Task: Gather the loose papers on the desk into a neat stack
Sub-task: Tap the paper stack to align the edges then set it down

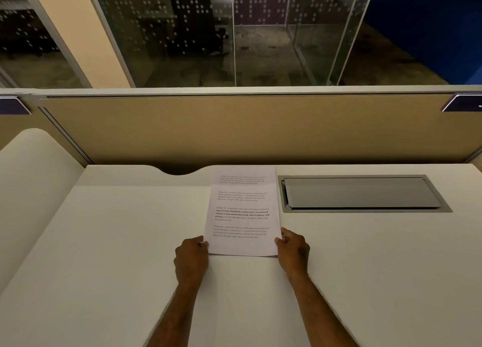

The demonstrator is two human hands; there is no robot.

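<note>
A stack of white papers (243, 211) with printed paragraphs lies lengthwise on the pale desk (104, 242), its far end near the desk's back edge. My left hand (191, 259) pinches the stack's near left corner. On the opposite side, my right hand (292, 250) grips the near right corner. The sheets' edges look aligned, and I cannot tell how many lie under the top one.
A grey metal cable hatch (362, 193) is set into the desk just right of the papers. A tan partition panel (234, 127) closes off the back edge, with a curved cutout (180, 171) left of the papers. A white side panel (34, 177) rises at the left.
</note>
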